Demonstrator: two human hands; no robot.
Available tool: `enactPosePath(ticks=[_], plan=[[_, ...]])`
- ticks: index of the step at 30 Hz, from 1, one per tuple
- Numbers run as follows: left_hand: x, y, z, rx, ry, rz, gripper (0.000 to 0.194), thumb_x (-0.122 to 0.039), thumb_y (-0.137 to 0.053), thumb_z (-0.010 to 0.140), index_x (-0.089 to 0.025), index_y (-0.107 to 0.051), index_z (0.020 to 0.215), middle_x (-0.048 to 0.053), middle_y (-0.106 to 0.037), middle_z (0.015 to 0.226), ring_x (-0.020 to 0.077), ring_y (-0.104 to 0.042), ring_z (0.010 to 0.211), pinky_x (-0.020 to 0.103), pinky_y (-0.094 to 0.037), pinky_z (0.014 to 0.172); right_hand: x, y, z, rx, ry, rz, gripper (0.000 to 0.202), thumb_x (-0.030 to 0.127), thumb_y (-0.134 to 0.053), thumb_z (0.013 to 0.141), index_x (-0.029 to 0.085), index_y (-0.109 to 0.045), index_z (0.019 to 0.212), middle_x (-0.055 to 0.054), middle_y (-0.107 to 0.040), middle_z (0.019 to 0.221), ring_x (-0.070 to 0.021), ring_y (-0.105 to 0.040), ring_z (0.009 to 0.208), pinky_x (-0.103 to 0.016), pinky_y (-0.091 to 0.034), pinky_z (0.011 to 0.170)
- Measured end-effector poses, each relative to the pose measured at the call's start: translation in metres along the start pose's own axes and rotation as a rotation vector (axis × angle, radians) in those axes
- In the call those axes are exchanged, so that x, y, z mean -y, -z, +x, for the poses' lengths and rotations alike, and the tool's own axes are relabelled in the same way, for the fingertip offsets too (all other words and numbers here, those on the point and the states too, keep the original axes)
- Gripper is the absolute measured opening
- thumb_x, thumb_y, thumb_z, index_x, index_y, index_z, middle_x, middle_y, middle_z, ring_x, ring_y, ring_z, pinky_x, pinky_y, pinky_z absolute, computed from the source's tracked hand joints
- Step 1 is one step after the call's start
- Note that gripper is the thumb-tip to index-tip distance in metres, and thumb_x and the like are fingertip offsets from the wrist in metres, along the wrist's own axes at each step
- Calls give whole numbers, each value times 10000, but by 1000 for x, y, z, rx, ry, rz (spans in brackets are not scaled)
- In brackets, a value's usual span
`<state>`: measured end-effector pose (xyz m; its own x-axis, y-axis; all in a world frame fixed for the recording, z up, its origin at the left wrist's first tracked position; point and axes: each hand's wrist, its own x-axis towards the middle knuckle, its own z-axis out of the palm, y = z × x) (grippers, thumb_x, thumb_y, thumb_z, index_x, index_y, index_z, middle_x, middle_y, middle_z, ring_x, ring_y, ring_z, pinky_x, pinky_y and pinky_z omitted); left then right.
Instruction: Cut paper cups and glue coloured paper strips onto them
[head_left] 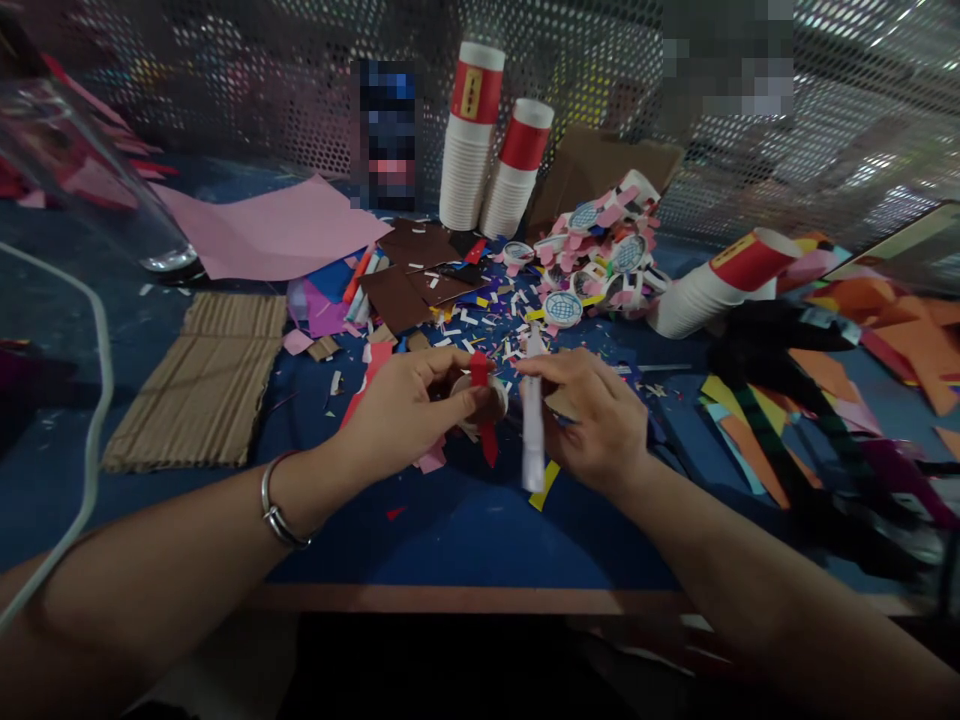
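My left hand (pixel 405 400) is closed, thumb and fingers pinching a small round white paper piece (pixel 499 400) with a red paper strip (pixel 488 442) across it. Facing it, my right hand (pixel 604 415) has its fingers bent around a white strip (pixel 532 440) that hangs down, slightly blurred. The two hands are close together above the blue tabletop, and the strip does not visibly touch the round piece. Under my right hand a yellow paper strip (pixel 545 487) lies on the table. Red paper (pixel 360 395) lies partly behind my left hand.
Stacks of paper cups (pixel 461 170) stand at the back, and another cup stack (pixel 690 297) leans at right. Beside it is a pile of decorated cup pieces (pixel 622 250). Corrugated cardboard (pixel 202 385), pink paper (pixel 277 230) and a white cable (pixel 97 400) lie left; black-green scissors-like handles (pixel 765 420) lie right.
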<state>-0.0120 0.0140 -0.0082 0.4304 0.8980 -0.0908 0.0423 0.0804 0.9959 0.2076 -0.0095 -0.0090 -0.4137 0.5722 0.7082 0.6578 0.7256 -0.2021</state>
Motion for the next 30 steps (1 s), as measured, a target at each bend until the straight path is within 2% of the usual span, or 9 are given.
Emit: enactPosePath(ticks=[2,4,10,15,21,30], plan=[[1,1,0,7,8,-8,238,-330,-803,836,-166,-699,974,23,-753,807,168,-748,716,280,-616,688,5,3,0,-83,-9,24,282,95,-657,932,224,-656,1183,-67,-802,1016,-226,-770,942,-374,-624,871],[1,1,0,25,8,-28,221,-325,-789,848,-163,-699,968,38,-774,840,168,-752,726,307,-634,739,11,5,0,-113,-15,51,251,105,-655,939,224,-658,1159,-52,-809,979,-205,-775,871,-354,-634,823],[-2,-4,-2,80,2,7,184,-324,-770,873,-172,-713,960,33,-777,845,171,-758,763,278,-617,723,20,5,-5,-91,-54,25,133,169,-623,972,255,-655,1068,-26,-811,895,-196,-777,756,-336,-647,682],[-2,-5,-4,107,9,35,192,-364,-742,902,-181,-716,954,42,-781,857,182,-771,774,297,-623,742,23,5,-8,-75,-65,45,138,173,-632,976,258,-651,1084,-36,-816,914,-207,-787,770,-345,-662,664],[-3,-6,-6,117,9,27,168,-348,-748,890,-191,-691,908,27,-756,804,180,-759,743,293,-614,715,23,5,-8,-68,-72,53,176,144,-642,960,256,-647,1096,-24,-817,926,-186,-787,772,-312,-665,686],[-4,-8,-7,114,30,36,229,-377,-794,851,-192,-659,852,17,-723,775,190,-736,756,306,-617,722,23,4,-5,-72,-39,56,189,134,-641,939,254,-669,1082,-22,-813,886,-180,-783,730,-301,-647,663]])
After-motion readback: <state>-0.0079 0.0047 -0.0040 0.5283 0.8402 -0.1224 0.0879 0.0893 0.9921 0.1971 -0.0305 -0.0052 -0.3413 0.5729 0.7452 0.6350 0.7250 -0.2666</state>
